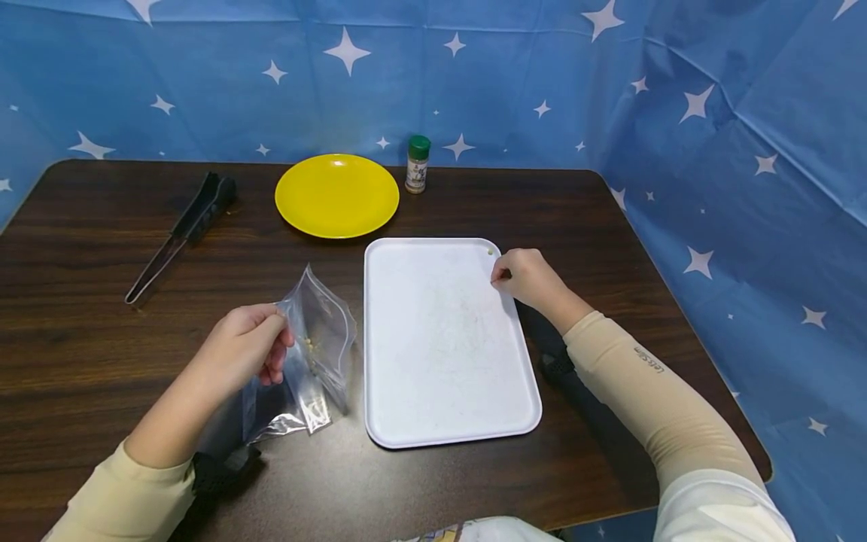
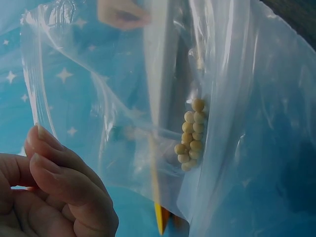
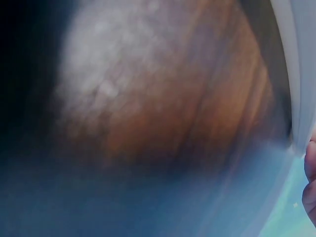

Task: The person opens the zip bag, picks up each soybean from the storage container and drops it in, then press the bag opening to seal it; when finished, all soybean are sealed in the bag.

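Note:
In the head view my left hand pinches the upper edge of a clear zip bag, whose mouth gapes toward the tray. Through the plastic, the left wrist view shows a small cluster of round, pale yellow beans. My right hand is at the right rim of a white tray, with curled fingers and the fingertips low over the surface. Whether anything sits between those fingertips is hidden. One small bean lies in the tray's far right corner, just beyond that hand.
Behind the tray are a yellow plate and a green-capped spice jar. Black-tipped tongs lie at the far left. A blue star-patterned cloth hangs behind the dark wooden table and along its right side.

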Available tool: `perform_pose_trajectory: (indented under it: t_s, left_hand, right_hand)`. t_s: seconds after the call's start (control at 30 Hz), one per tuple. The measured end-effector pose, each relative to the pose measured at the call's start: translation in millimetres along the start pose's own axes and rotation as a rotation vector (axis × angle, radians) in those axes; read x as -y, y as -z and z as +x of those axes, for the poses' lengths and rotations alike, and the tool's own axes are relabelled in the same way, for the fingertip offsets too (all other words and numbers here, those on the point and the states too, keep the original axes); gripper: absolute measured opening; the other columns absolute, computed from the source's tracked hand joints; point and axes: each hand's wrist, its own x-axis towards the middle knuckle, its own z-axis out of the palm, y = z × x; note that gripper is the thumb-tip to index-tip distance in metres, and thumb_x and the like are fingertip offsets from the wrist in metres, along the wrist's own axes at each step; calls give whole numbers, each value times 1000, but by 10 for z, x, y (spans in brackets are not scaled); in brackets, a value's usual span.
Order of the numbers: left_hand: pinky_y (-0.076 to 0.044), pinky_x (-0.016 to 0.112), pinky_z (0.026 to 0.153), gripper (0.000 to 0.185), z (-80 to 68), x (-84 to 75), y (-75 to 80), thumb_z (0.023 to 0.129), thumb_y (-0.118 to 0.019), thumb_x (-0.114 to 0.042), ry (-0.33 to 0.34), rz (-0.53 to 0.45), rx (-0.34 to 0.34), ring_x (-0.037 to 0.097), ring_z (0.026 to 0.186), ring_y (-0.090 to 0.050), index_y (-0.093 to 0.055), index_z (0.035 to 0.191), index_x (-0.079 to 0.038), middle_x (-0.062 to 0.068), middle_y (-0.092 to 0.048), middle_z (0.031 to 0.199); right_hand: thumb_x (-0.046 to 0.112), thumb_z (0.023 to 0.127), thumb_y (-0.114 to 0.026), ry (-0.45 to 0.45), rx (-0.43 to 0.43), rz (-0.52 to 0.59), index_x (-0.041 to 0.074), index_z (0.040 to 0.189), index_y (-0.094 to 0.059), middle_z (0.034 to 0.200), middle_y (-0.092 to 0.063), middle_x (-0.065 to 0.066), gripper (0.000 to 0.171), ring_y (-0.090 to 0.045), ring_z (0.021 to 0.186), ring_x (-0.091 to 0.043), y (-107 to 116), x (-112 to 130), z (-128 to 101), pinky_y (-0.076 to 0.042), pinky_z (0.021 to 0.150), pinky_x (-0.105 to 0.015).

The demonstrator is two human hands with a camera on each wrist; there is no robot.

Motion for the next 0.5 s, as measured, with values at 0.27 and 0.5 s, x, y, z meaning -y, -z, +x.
perform_pose_trajectory:
  t_s: [0.27,0.5]
  left_hand:
    - [-49,36,44,29,2,2,-4,94,-33,-10,3,-13,3,25,46,-55,-50,81,8,11,-50,54]
    - [-49,36,43,27,4,3,-6,92,-32,-9,-10,-11,0,25,45,-55,-50,80,9,12,-50,54]
  right_hand:
    - [4,83,-68,-38,34,5,5,84,-71,83,-63,-6,4,-55,74,-20,-7,3,-3,-50,66,-31]
    - [3,85,-66,-50,52,-11,7,81,-68,81,-60,-6,5,-54,72,-20,-15,35,-10,-49,63,-30]
